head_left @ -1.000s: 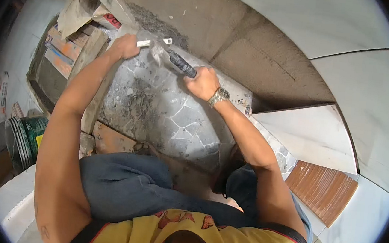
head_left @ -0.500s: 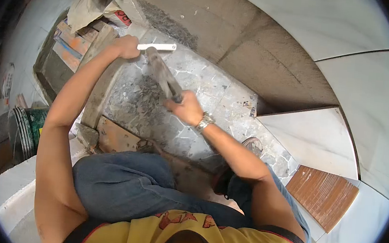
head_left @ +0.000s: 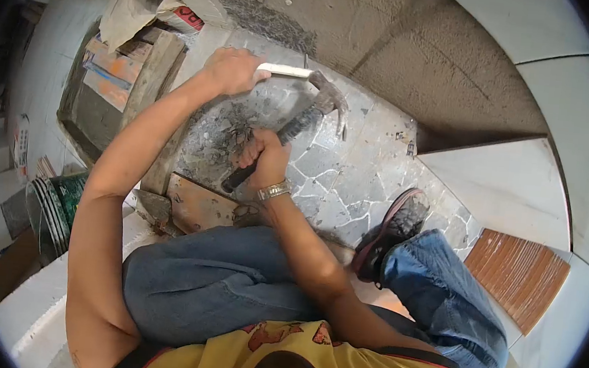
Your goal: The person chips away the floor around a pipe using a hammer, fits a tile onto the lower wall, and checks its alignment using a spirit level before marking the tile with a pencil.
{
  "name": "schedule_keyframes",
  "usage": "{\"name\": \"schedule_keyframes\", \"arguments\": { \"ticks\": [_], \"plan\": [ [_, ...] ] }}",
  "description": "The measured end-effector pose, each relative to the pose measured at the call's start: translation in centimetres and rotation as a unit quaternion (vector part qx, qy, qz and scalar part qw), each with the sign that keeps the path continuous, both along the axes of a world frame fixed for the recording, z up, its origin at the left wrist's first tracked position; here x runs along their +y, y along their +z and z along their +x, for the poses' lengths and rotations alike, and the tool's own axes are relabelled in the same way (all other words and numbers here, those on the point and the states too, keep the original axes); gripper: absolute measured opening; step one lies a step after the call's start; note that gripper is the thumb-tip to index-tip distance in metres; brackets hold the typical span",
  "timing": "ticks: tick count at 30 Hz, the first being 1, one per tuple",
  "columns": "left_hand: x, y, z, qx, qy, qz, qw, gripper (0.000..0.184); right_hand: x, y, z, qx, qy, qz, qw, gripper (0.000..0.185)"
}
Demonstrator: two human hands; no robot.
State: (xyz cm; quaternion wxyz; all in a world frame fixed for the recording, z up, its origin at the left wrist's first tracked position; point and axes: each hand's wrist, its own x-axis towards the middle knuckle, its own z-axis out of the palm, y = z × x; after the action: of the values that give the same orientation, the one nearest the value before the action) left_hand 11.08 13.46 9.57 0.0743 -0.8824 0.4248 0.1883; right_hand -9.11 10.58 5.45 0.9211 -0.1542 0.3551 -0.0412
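My left hand (head_left: 233,71) is closed around one end of a narrow white bar (head_left: 287,70), held over the floor near the base of the wall. In my right hand (head_left: 266,159) is the dark grip of a claw hammer (head_left: 307,118), my fingers wrapped around it. The hammer's head lies at the bar's far end and seems to touch it. Below my hands, broken grey rubble (head_left: 218,135) covers part of the patterned floor tiles (head_left: 340,177). Whatever the bar's gripped end looks like is hidden by my left hand.
Bare cement wall (head_left: 390,49) rises ahead. A wooden-edged mortar trough (head_left: 93,121) and a paper sack (head_left: 133,12) stand at left, with a green bucket (head_left: 69,196) nearer me. A white tile (head_left: 504,185) and a ridged brown tile (head_left: 517,277) are at right.
The hammer has swung to the right, so its head meets the bar's end. Both the bar and my left hand have shifted right in view. My right foot now shows more fully.
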Motion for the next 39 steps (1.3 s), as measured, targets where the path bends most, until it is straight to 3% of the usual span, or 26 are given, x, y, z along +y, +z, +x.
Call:
{"name": "schedule_keyframes", "arguments": {
  "ticks": [12, 15, 18, 19, 23, 26, 27, 30, 34, 35, 38, 39],
  "plan": [
    [-0.9, 0.4, 1.5, -0.005, 0.001, -0.016, 1.000, 0.049, 0.6, -2.0, 2.1, -0.029, -0.159, -0.023, 0.987, 0.033],
    [-1.0, 0.6, 1.6, -0.001, 0.001, -0.016, 1.000, 0.048, 1.4, -4.5, 6.1, 0.002, -0.106, 0.018, 0.994, 0.033],
    [-1.0, 0.8, 1.2, 0.003, 0.011, -0.018, 1.000, 0.048, 0.2, -4.8, 6.7, 0.065, -0.062, -0.026, 0.996, 0.035],
    [-0.8, 0.6, 1.0, 0.008, 0.017, -0.017, 1.000, 0.048, -0.4, -2.2, 5.7, 0.069, -0.073, -0.059, 0.993, 0.032],
    [-1.1, 0.6, 0.9, 0.003, 0.017, -0.030, 0.999, 0.047, 0.8, -0.6, 4.7, -0.010, -0.248, -0.025, 0.968, 0.027],
    [-1.1, 0.5, 0.1, -0.008, 0.016, -0.024, 1.000, 0.046, 0.7, -5.4, 8.1, 0.054, -0.085, 0.032, 0.994, 0.028],
    [-1.1, 0.6, -0.1, -0.004, 0.018, -0.020, 1.000, 0.046, 0.0, -4.0, 8.6, 0.098, -0.095, 0.005, 0.991, 0.030],
    [-1.2, 0.4, 0.2, -0.006, 0.028, -0.013, 1.000, 0.044, -0.9, -4.1, 6.3, 0.036, -0.127, 0.006, 0.991, 0.025],
    [-1.4, 0.7, 0.3, -0.003, 0.022, -0.005, 1.000, 0.044, 1.4, -3.4, 6.2, 0.028, -0.296, -0.011, 0.955, 0.026],
    [-1.4, 0.8, 0.1, -0.005, 0.019, -0.008, 1.000, 0.044, 1.7, -3.7, 7.1, 0.112, -0.216, -0.048, 0.969, 0.026],
    [-1.1, 0.3, 0.0, -0.011, 0.011, -0.013, 1.000, 0.043, 0.1, -4.5, 7.5, 0.068, -0.078, -0.010, 0.995, 0.025],
    [-0.9, 0.0, 0.0, -0.011, 0.014, -0.014, 1.000, 0.043, -0.4, -3.8, 6.8, 0.057, -0.107, -0.015, 0.993, 0.026]
  ]
}}
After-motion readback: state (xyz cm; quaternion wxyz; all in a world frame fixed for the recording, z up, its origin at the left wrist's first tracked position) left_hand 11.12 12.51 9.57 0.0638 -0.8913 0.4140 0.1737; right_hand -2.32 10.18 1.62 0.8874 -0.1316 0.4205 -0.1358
